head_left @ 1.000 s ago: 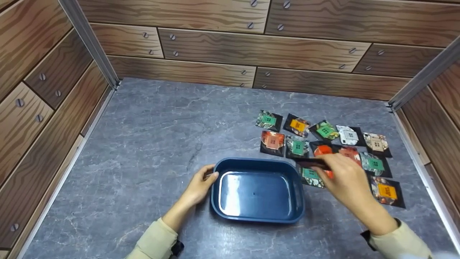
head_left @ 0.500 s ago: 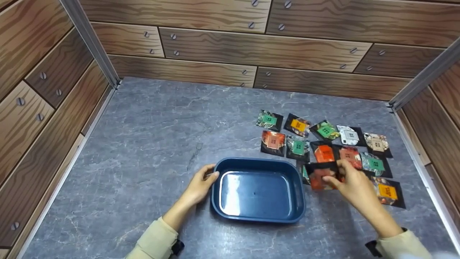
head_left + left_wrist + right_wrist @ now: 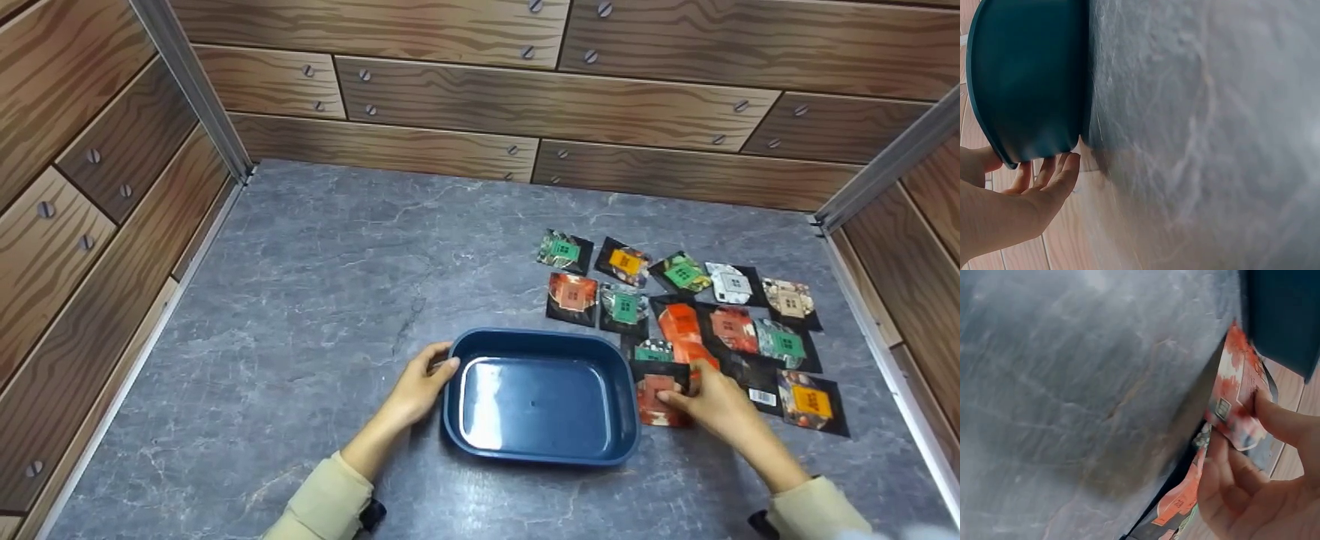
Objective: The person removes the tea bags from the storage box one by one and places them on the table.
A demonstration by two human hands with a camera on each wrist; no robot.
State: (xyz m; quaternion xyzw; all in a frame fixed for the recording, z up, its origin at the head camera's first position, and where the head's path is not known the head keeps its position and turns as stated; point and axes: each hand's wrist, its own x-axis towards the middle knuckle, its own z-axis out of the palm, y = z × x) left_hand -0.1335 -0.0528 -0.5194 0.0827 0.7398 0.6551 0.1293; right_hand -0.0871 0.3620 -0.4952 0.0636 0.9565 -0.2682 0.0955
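A dark blue plastic tub [image 3: 532, 424] stands upright on the table with nothing inside. My left hand [image 3: 412, 386] grips its left end, thumb at the rim and fingers against the outer wall [image 3: 1027, 84]. Just off the tub's right side, my right hand [image 3: 716, 401] pinches a red and black sachet [image 3: 654, 414] between thumb and fingers. The right wrist view shows that sachet [image 3: 1233, 391] tilted, its lower end close to the table. Beneath and beyond the hand, an orange-red sachet [image 3: 680, 322] and a green-labelled sachet [image 3: 652, 350] overlap others.
Several more sachets lie in loose rows to the right, among them an orange-labelled one [image 3: 811, 401] and a white one [image 3: 731, 283]. One shows its barcode side [image 3: 763, 396]. Wood-patterned walls [image 3: 435, 97] enclose the grey marbled table [image 3: 322, 262] at the back and sides.
My right hand has brought the pinched sachet nearer to me and lower, beside the tub; its printed face now shows from above. The left hand and the tub have stayed put.
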